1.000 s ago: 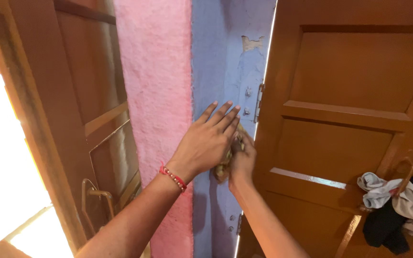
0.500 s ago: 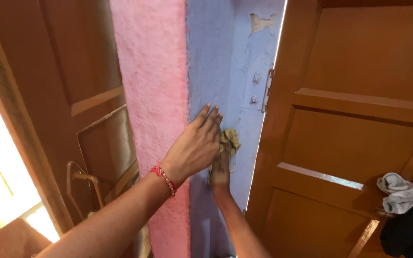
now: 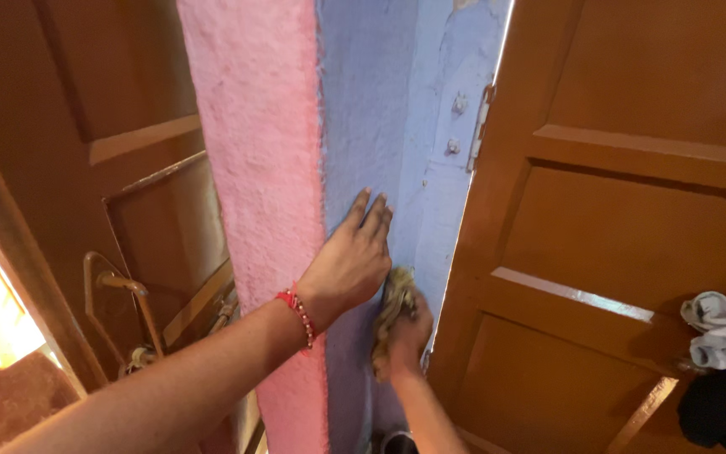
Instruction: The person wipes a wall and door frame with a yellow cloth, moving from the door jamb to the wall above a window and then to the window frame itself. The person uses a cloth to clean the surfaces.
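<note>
My left hand (image 3: 351, 259), with a red beaded bracelet at the wrist, lies flat with fingers together against the blue wall face (image 3: 363, 118) at the corner of the pink wall (image 3: 254, 151). Just below and right of it, my right hand (image 3: 409, 332) presses a crumpled yellowish-brown cloth (image 3: 395, 307) onto the blue wall, close to the edge of the brown wooden door (image 3: 615, 219). The left hand partly covers the cloth's upper end.
A metal hinge (image 3: 481, 126) joins the brown door to the blue wall. White and black clothes (image 3: 724, 353) hang on the door at the right. Another brown door with a metal handle (image 3: 119, 294) stands left of the pink wall. Bright light enters at the far left.
Both hands and the cloth have slid downward along the blue wall. The view has tilted down, so the hinge and peeled paint patch sit higher in frame.
</note>
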